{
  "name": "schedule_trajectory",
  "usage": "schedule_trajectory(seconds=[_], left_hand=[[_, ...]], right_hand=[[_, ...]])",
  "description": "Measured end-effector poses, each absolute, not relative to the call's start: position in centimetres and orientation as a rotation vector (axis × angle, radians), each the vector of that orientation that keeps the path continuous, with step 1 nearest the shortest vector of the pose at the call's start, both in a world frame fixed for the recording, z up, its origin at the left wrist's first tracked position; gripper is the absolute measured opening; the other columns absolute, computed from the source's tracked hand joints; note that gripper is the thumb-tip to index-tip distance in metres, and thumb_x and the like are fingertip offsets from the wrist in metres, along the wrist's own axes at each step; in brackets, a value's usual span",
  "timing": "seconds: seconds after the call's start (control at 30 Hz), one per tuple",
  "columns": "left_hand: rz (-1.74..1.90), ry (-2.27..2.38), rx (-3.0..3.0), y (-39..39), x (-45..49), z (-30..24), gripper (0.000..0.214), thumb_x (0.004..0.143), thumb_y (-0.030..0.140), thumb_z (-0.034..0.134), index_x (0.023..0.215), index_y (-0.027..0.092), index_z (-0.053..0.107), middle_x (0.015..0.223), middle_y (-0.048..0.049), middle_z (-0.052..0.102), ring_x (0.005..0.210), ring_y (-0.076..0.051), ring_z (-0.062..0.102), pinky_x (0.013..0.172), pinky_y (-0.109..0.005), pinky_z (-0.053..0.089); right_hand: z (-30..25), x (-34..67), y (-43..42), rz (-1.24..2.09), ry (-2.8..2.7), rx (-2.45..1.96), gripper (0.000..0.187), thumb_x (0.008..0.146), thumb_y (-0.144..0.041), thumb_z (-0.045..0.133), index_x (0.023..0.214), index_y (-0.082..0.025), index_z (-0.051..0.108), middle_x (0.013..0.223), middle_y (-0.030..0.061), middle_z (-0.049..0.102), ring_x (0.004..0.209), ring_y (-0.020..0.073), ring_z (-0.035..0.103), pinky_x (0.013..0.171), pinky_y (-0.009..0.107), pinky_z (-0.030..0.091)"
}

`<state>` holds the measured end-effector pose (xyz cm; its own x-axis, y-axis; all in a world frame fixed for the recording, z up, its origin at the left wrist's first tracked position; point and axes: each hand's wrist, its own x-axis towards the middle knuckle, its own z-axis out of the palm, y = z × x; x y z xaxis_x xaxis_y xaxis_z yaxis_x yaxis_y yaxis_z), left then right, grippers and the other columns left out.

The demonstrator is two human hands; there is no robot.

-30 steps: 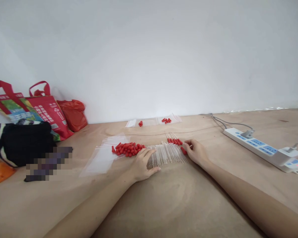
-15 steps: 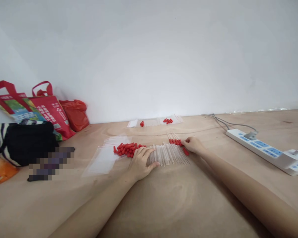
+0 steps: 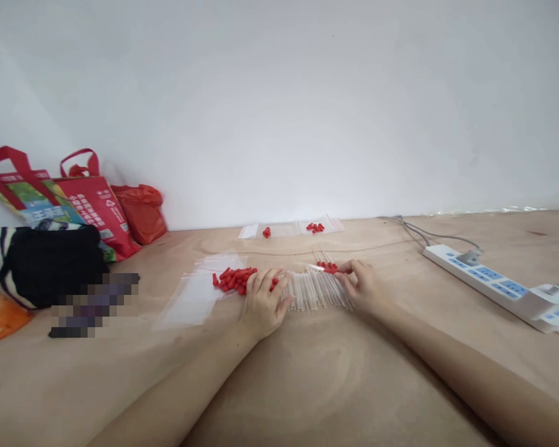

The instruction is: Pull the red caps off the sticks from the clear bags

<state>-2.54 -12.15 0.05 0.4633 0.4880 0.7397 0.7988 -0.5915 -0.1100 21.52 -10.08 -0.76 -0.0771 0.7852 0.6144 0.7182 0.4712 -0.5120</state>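
Note:
My left hand (image 3: 265, 301) rests at the right edge of a heap of red rubber bulbs (image 3: 233, 279), fingers apart and slightly bent. A bit of red shows between its fingers. Clear thin glass tubes (image 3: 314, 290) lie side by side in a row between my hands. My right hand (image 3: 362, 287) is closed, with thumb and fingertips pinching a dropper (image 3: 333, 270), a tube with a red bulb, its clear end pointing left. Just behind it, several finished-looking droppers (image 3: 323, 264) lie in a row, bulbs toward me.
Clear plastic bags (image 3: 190, 298) lie flat left of the heap. By the wall are more bags (image 3: 289, 229) with red bulbs. A white power strip (image 3: 494, 282) with cables stands right. Shopping bags (image 3: 97, 208), a black cloth bag (image 3: 58, 267) and a blurred-out item (image 3: 95, 304) sit left.
My right hand has drawn slightly nearer and turned the dropper from pointing toward me to pointing left. My left thumb has moved left, off the tubes.

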Motion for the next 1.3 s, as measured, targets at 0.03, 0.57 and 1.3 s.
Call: schedule_trajectory(seconds=[0.03, 0.57, 1.3], left_hand=[[-0.927, -1.024, -2.248, -12.4, -2.3, 0.1, 0.034, 0.081, 0.031, 0.048, 0.112, 0.019, 0.053, 0.113, -0.012, 0.055, 0.104, -0.026, 0.046, 0.09, -0.043, 0.028], [-0.895, -0.921, -2.423, -13.3, -1.9, -0.2, 0.016, 0.085, 0.021, 0.044, 0.082, 0.02, 0.06, 0.068, 0.002, 0.064, 0.067, -0.013, 0.054, 0.09, -0.044, 0.023], [-0.866, -0.891, -2.466, -15.4, -3.1, 0.2, 0.022, 0.084, 0.024, 0.044, 0.069, 0.021, 0.058, 0.05, 0.0045, 0.055, 0.057, -0.01, 0.048, 0.073, -0.034, 0.027]], right_hand=[[-1.0, 21.0, -10.9, 0.015, -1.885, -1.187, 0.014, 0.081, -0.028, 0.046, 0.076, -0.019, 0.055, 0.076, 0.0039, 0.063, 0.073, 0.0166, 0.054, 0.07, 0.03, 0.035], [-1.7, 18.1, -13.3, -0.325, -2.109, -0.897, 0.011, 0.08, -0.028, 0.052, 0.081, -0.022, 0.06, 0.068, -0.0005, 0.063, 0.07, 0.0142, 0.049, 0.076, 0.033, 0.027], [-0.9, 18.7, -14.3, -0.401, -2.306, -0.56, 0.014, 0.08, -0.021, 0.046, 0.072, -0.022, 0.058, 0.053, -0.0054, 0.055, 0.071, 0.0101, 0.052, 0.088, 0.038, 0.02]])
